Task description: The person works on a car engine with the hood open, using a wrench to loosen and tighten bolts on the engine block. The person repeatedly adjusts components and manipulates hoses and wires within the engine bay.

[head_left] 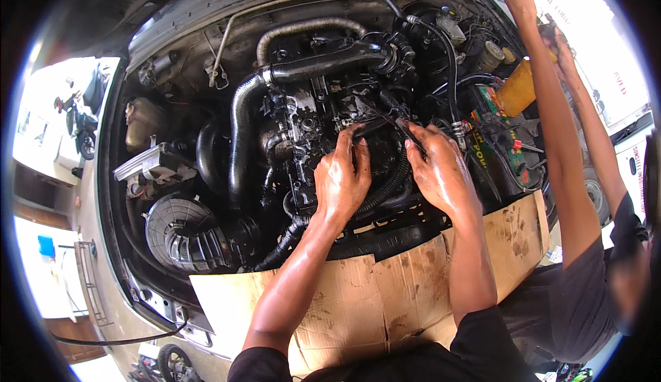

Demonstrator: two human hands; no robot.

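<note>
Both of my hands are over the middle of an oily black engine [303,127]. My right hand [444,168] is closed around a slim dark tool [412,132], which looks like pliers; its tip points up and left into the engine. Close beside it, my left hand [344,175] has its thumb and fingers bent together at the tool's left side. What those fingertips pinch is dark and cannot be made out. Under the hands lies a ribbed black hose [392,188]. Behind them a thick black pipe [323,65] crosses the engine.
Stained cardboard [344,306] covers the bay's front edge. A battery [502,141] and an amber container [516,89] stand at the right. At the left are a round air-filter housing [180,227] and a whitish reservoir [143,124]. Another person's raised arms [561,134] reach in at the right.
</note>
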